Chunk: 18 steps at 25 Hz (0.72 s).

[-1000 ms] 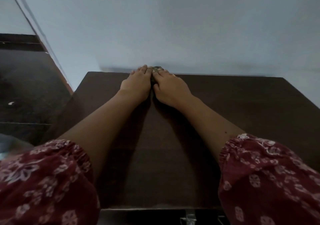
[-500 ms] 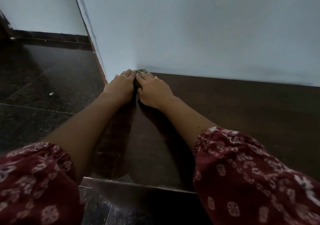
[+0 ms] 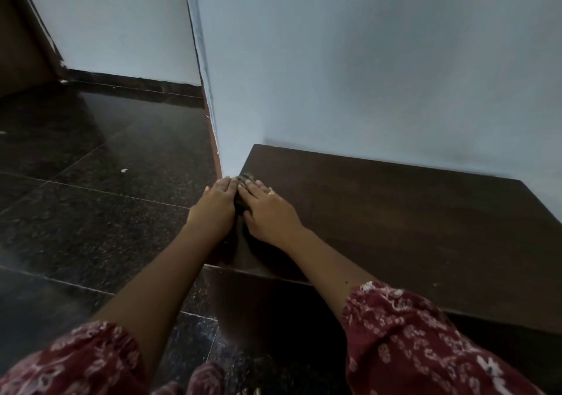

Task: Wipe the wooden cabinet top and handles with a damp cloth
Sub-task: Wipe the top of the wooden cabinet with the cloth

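Both hands and the cloth (image 3: 245,178) have travelled left along the back of the cabinet top (image 3: 410,227): a second ago they sat mid-width against the wall, half a second ago near the left rear corner, and now they sit at the left edge, a little forward of that corner. The left hand (image 3: 217,201) lies partly over the edge, above the dark floor (image 3: 91,200). The right hand (image 3: 269,207), with a ring on one finger, stays fully on the wood.

Grip: neither hand is clenched. Both lie flat, fingers extended, pressing the cloth down; only a small dark bunch of it shows, at the fingertips and in the gap between the hands.

Judgement: one pass along the rear strip looks complete up to the left edge. The wide area of the surface to the right shows no clear wet sheen, so its state cannot be told. The handles are out of view, presumably on the front, and look not yet reached. Likely next: a return pass further forward.

Risk: the cloth could slip off the edge.
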Available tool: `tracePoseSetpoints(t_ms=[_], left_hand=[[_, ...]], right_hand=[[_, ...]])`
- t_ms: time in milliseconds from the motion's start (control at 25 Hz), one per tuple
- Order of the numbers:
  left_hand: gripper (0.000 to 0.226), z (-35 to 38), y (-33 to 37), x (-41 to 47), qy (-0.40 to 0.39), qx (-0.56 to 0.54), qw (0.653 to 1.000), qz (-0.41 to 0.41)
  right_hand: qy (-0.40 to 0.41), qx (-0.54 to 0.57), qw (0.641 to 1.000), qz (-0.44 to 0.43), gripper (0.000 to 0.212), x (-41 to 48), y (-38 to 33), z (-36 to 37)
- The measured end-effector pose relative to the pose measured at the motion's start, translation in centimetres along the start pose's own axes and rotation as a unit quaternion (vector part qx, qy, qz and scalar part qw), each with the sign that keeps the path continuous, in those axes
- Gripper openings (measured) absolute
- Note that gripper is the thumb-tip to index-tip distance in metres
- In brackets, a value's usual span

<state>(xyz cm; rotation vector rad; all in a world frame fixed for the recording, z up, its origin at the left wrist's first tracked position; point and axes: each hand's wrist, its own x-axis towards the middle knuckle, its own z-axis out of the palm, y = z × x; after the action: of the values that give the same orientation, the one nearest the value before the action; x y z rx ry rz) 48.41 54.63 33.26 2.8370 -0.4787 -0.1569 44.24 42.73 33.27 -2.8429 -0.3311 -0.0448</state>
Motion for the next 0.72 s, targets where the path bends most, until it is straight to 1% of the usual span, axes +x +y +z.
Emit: tracePoseSetpoints(t_ms=[160, 280, 400, 600, 720], left_hand=[[0.060, 0.2, 1.3, -4.6, -0.015, 0.012, 1.000, 0.014], [0.057, 0.0, 2.5, -6.8, -0.024, 0.029, 0.999, 0.025], [0.054, -0.6, 2.5, -8.2, -0.030, 0.062, 0.997, 0.019], [0.053, -1.2, 0.8, -10.7, -0.039, 0.081, 0.995, -0.043], [0.055, -1.2, 0.9, -12.4, -0.048, 0.080, 0.994, -0.058]], right_hand=[[-0.021, 0.001, 1.000, 0.002, 0.057, -4.6, -0.6, -0.5], [-0.024, -0.018, 0.999, 0.039, 0.058, -6.9, -1.4, -0.5], [-0.028, -0.028, 0.997, 0.068, 0.057, -7.5, -4.0, 0.1], [-0.048, -0.043, 0.998, 0.019, 0.058, -7.8, -6.9, 0.6], [-0.058, -0.046, 0.997, -0.011, 0.055, -9.1, -7.3, 0.5]])
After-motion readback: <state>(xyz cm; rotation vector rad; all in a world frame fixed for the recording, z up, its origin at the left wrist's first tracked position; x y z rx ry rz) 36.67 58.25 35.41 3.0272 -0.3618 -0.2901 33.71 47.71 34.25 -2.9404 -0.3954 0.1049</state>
